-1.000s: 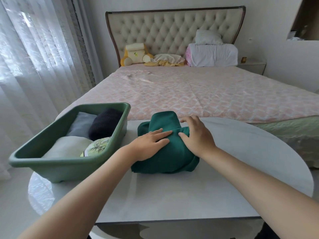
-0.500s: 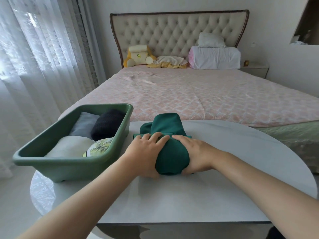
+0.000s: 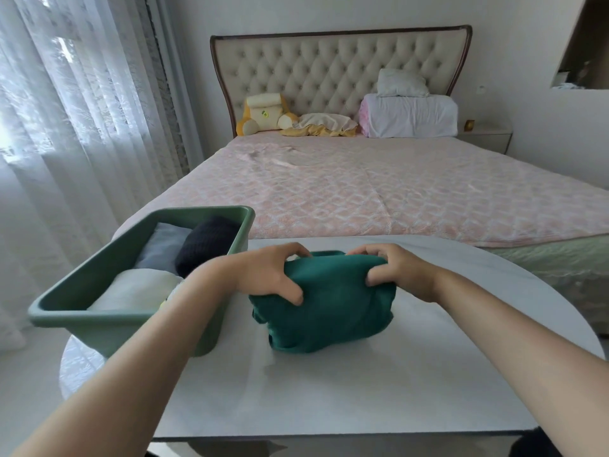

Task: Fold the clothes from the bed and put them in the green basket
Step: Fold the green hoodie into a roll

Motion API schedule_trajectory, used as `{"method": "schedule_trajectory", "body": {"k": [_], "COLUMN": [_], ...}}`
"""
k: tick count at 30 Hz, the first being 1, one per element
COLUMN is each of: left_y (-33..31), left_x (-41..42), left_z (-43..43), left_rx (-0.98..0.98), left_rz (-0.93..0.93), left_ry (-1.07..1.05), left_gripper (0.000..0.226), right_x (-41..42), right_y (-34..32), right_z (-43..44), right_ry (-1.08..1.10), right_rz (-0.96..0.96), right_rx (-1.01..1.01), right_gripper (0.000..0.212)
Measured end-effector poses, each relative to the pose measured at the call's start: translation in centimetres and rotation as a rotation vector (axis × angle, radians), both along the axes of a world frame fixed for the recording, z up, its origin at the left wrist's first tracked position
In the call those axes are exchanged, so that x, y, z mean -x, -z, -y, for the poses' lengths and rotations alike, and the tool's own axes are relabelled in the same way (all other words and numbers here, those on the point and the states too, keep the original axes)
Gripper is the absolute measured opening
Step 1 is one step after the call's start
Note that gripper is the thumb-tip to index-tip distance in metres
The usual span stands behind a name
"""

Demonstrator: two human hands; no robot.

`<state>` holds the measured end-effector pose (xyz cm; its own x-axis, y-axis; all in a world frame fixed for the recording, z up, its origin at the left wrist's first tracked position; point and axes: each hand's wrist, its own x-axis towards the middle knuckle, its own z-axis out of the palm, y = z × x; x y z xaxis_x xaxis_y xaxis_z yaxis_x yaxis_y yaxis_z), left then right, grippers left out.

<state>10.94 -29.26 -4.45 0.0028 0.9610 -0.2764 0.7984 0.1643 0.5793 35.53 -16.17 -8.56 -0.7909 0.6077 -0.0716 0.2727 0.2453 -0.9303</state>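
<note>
Folded teal garment (image 3: 329, 315), far edge of table (image 3: 346, 400); I log left hand (image 3: 268, 275) and right hand (image 3: 397, 270) clamping its ends. Risk: uneven lift unravels folds before green basket (image 3: 79, 313).

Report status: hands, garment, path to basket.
Left hand and right hand both grip the folded dark green garment. Garment on or just off the white table, beside the green basket. Nothing between them.

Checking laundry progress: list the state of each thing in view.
Green garment: folded, gripped at both ends.
Left hand: grips the garment's left end.
Right hand: grips its right end.
Green basket: upright on the table, part filled with folded clothes.
</note>
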Motion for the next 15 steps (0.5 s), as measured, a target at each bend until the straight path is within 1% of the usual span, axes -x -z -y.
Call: {"method": "schedule_trajectory", "body": {"k": [2, 4, 5, 6, 7, 8, 10, 11, 12, 13, 15], "left_y": [-0.4, -0.3, -0.2, -0.2, -0.5, -1.0, -1.8, -1.7, -1.3, -0.5, 1.7], "left_x": [0.4, 1.1, 1.7, 2.3, 2.7, 3.1, 2.8, 1.9, 0.6, -0.7, -2.8], "left_z": [-0.7, -1.6, -2.2, -2.7, -3.0, -3.3, -4.0, -4.4, -4.8, -5.2, -5.8], "left_rx": [0.065, 0.101, 0.107, 0.100, 0.076, 0.041, -0.081, -0.183, -0.284, -0.373, -0.511], "left_rz": [0.188, 0.315, 0.353, 0.349, 0.274, 0.127, -0.244, -0.367, -0.415, -0.437, -0.473], "left_ry": [-0.034, -0.112, -0.163, -0.214, -0.248, -0.261, -0.244, -0.226, -0.225, -0.235, -0.268], "left_gripper": [0.072, 0.071, 0.070, 0.067, 0.063, 0.058, 0.045, 0.037, 0.032, 0.032, 0.033], "right_x": [0.2, 1.3, 2.0, 2.8, 3.5, 4.2, 5.1, 5.5, 5.8, 6.2, 7.0], "right_y": [0.0, 0.2, 0.3, 0.5, 0.7, 0.9, 1.3, 1.5, 1.6, 1.7, 2.2], "right_z": [-0.6, -1.1, -1.3, -1.6, -2.0, -2.5, -3.6, -4.1, -4.7, -5.2, -6.2], "right_ry": [0.055, 0.192, 0.273, 0.335, 0.377, 0.404, 0.404, 0.386, 0.370, 0.360, 0.366], "right_rz": [-0.074, -0.102, -0.089, -0.068, -0.038, -0.008, 0.047, 0.076, 0.107, 0.137, 0.176], "right_rx": [0.088, 0.112, 0.105, 0.087, 0.059, 0.039, 0.048, 0.069, 0.099, 0.139, 0.220], "right_gripper": [0.044, 0.029, 0.023, 0.019, 0.015, 0.015, 0.028, 0.036, 0.041, 0.043, 0.035]}}
